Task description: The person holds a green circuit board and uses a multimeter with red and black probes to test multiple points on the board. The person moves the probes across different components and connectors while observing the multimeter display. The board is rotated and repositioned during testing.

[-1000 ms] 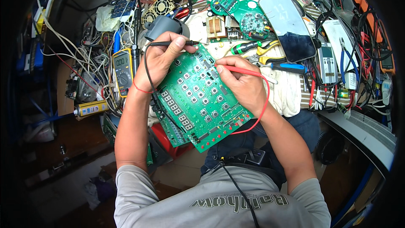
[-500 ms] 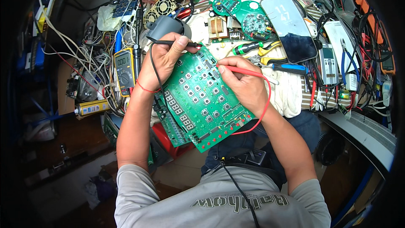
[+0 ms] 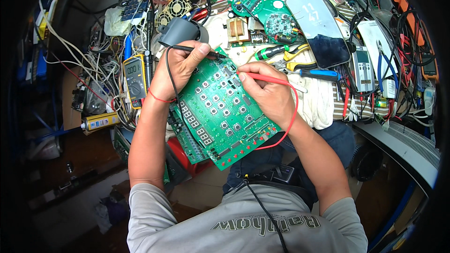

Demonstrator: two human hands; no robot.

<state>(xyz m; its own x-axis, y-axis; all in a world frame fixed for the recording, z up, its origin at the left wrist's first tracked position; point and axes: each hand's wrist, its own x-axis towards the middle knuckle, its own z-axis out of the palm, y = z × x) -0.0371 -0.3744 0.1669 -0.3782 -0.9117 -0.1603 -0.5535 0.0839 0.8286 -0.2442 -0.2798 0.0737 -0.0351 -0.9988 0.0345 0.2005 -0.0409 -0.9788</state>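
Observation:
A green circuit board (image 3: 222, 107) with push buttons and a row of digit displays is held up tilted in front of me. My left hand (image 3: 180, 68) grips its far left edge and also pinches a black test probe (image 3: 190, 49), whose tip lies by the board's far edge. Between the fingers of my right hand (image 3: 269, 91) is a red test probe (image 3: 265, 78), its tip at the board's far right part. The red lead loops down past the right hand. Left of my left forearm, a yellow multimeter (image 3: 135, 79) stands with its display lit.
Beyond the board lie a grey cylinder-shaped part (image 3: 183, 30), round green boards (image 3: 281, 26), a phone (image 3: 318, 28), pliers (image 3: 300, 56) and a blue-handled screwdriver (image 3: 321, 73). Tangled wires crowd the left, near a yellow spray can (image 3: 101, 121). A white cloth (image 3: 314, 105) is at right.
The view has shifted slightly, so the bench things sit a little further left. Both hands keep their hold, and the probe tips stay around the board's far end.

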